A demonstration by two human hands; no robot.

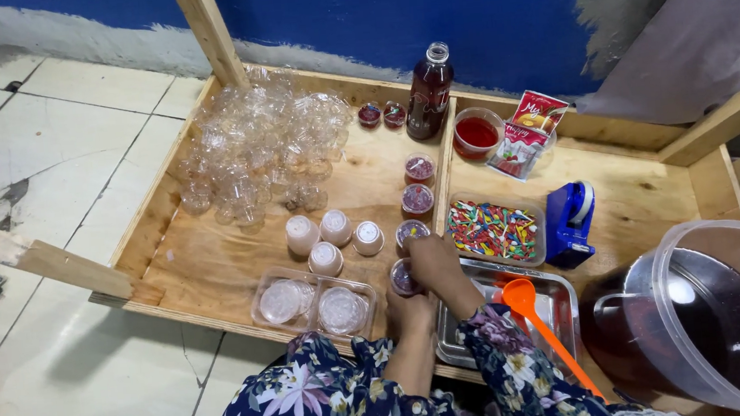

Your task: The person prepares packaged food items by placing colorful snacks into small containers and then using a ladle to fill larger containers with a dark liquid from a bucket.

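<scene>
Both hands met over the small filled cup (404, 278), right hand (436, 260) above it, left hand (412, 310) below, fingers gripping it upright.

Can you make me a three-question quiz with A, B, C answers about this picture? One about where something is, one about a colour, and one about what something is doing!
1. Where does the blue tape dispenser stand?
A. Right of the tray of coloured sticks
B. On the tiled floor
C. Inside the big bucket

2. What colour is the spoon lying on the metal tray?
A. Green
B. Orange
C. White

3. What are the two hands doing?
A. Resting flat on the floor
B. Lifting the bottle
C. Meeting on a small purple-filled cup

Answers:
1. A: the dispenser sits on the wooden table just right of the sticks.
2. B: its bowl and long handle are bright orange.
3. C: the left hand and right hand both close round that cup at the table's front.
</scene>
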